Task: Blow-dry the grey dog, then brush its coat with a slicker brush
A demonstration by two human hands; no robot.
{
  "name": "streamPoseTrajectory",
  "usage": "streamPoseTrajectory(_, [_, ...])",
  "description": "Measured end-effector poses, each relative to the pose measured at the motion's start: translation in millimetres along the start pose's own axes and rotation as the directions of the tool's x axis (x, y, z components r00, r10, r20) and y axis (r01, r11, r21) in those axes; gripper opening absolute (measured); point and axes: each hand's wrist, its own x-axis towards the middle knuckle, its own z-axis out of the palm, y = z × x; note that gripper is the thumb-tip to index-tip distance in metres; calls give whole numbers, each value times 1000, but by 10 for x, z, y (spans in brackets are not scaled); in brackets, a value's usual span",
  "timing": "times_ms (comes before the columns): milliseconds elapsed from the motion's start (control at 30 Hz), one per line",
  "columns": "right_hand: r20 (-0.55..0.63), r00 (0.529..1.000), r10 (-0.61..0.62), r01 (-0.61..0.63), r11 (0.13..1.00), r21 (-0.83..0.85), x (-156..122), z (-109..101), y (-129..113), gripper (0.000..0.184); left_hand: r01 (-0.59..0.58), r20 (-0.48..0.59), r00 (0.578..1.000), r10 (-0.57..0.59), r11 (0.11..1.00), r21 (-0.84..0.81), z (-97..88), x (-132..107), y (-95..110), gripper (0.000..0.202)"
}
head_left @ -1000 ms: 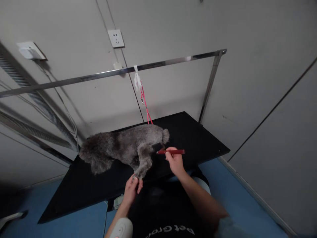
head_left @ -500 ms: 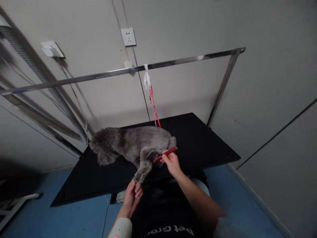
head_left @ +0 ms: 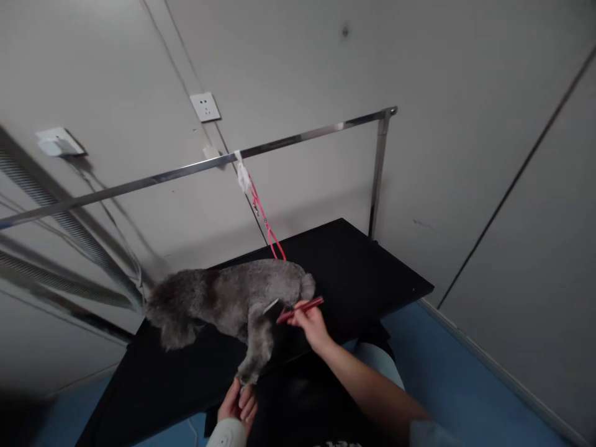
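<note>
A grey, close-clipped dog [head_left: 233, 298] is on the black tabletop, its head to the left and its rump to the right. My left hand [head_left: 239, 406] is closed round the paw of its hind leg [head_left: 257, 344], pulled out toward me over the near edge. In my right hand [head_left: 311, 326], beside the thigh, is a red comb [head_left: 313, 304], held at a slant. A short silver blade [head_left: 270, 306] shows just left of that hand, against the dog's thigh; its handle is hidden, so I cannot tell whether the same hand holds it.
A metal rail [head_left: 298, 138] spans above the black grooming table [head_left: 354, 273]. From it hangs a pink leash loop [head_left: 267, 226], tied with white cloth [head_left: 243, 174]. Ribbed hoses [head_left: 79, 233] and wall sockets [head_left: 205, 107] are at the left and back.
The view has turned right and tilted up, so everything sits lower and further left. The comb's broad face has turned to a thinner edge. My left hand still grips the paw.
</note>
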Motion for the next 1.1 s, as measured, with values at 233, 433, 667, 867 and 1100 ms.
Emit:
streamPoseTrajectory(233, [64,998,-17,17,1000,10,15,-55,-67,38,7,-41,999,-3,997,74,16,-19,23,44])
streamPoseTrajectory(433, [-165,973,-164,153,985,-77,62,-45,-110,31,122,-150,982,-115,992,42,-6,2,14,46])
streamPoseTrajectory(667, [-118,959,-256,209,927,-311,105,-34,-351,18,95,-168,981,-97,995,-25,-111,90,-151,40])
streamPoseTrajectory(867, [168,964,-205,264,797,-544,74,-26,-537,14,130,-176,976,-129,992,-9,-167,131,-267,35])
streamPoseTrajectory(1100, [233,946,-226,325,646,-691,75,-4,-690,12,155,-73,985,-153,988,16,-300,269,-379,44])
